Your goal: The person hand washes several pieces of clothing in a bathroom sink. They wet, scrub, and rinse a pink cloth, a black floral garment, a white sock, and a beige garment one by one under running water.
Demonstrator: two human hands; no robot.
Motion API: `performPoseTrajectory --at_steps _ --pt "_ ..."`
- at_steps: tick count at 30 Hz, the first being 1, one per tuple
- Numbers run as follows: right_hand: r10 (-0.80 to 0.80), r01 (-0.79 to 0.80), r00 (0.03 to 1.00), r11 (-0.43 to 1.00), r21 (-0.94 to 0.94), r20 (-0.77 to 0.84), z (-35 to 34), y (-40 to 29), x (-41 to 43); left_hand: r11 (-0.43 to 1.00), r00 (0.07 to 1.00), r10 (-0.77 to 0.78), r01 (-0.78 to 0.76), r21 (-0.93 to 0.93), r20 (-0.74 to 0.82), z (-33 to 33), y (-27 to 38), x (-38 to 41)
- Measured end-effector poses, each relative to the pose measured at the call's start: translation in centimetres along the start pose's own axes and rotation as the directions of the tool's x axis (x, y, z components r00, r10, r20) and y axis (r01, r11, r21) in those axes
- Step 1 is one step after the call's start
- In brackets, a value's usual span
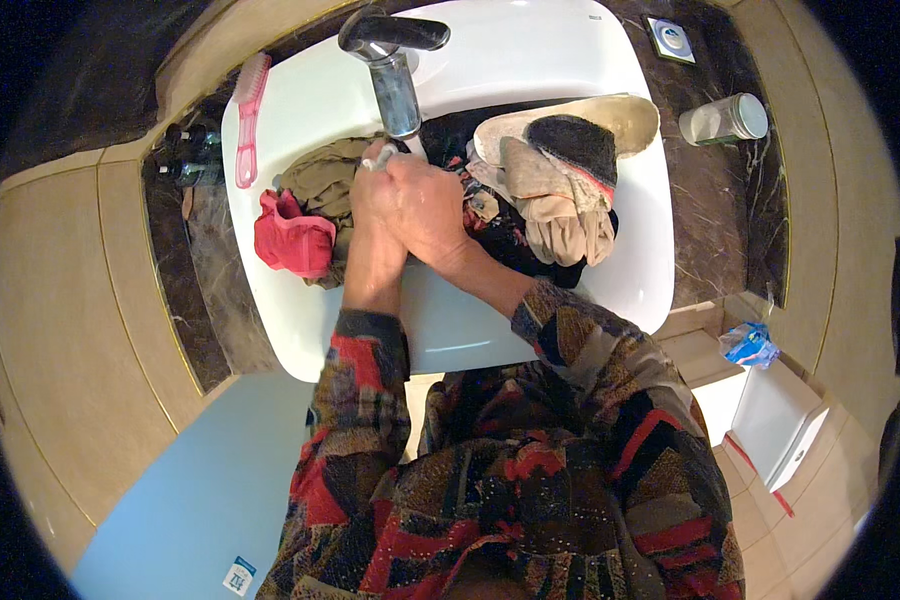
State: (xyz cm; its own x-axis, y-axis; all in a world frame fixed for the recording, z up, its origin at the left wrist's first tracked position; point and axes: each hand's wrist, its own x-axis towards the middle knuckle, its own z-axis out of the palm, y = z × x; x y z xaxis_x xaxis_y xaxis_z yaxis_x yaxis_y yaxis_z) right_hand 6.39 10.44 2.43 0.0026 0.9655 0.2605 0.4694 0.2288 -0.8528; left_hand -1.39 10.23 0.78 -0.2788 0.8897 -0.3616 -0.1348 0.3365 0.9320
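My left hand (pixel 373 196) and my right hand (pixel 429 201) are clasped together just below the spout of a chrome faucet (pixel 397 94). A bit of wet white material, apparently a small cloth (pixel 380 157), pokes out at the top of the fingers; most of it is hidden. Water runs from the spout beside the right knuckles. Under and around the hands, clothes lie in a white washbasin (pixel 465 330): an olive garment (pixel 315 176), a red one (pixel 294 238) at left, and a black floral garment (pixel 487 214). To the right sit beige cloth (pixel 566 232) and a black-and-cream piece (pixel 577 146).
A shoe-insole-shaped cream piece (pixel 634 124) rests on the basin's right rim. At the left rim lies a pink scrub brush (pixel 247 127). The dark marble counter (pixel 709 217) holds a lidded clear jar (pixel 724 120). Below right stands a white toilet tank (pixel 776 420) with a blue packet (pixel 750 345).
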Motion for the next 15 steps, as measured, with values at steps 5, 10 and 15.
performPoseTrajectory --at_steps 5,10,15 --pt "0.066 -0.018 0.970 0.980 -0.200 0.234 -1.1 2.5 2.8 0.734 0.941 -0.335 0.289 -0.615 0.043 2.3 -0.4 0.3" --pt "0.200 -0.177 0.963 0.975 -0.134 0.180 -0.2 2.1 3.0 0.775 0.955 -0.287 0.186 -0.604 -0.075 1.6 0.0 0.7" --pt "0.006 -0.003 0.993 1.000 -0.029 0.118 -0.8 -0.2 -0.7 0.983 0.988 -0.039 0.064 0.170 -0.149 0.8 0.6 0.6"
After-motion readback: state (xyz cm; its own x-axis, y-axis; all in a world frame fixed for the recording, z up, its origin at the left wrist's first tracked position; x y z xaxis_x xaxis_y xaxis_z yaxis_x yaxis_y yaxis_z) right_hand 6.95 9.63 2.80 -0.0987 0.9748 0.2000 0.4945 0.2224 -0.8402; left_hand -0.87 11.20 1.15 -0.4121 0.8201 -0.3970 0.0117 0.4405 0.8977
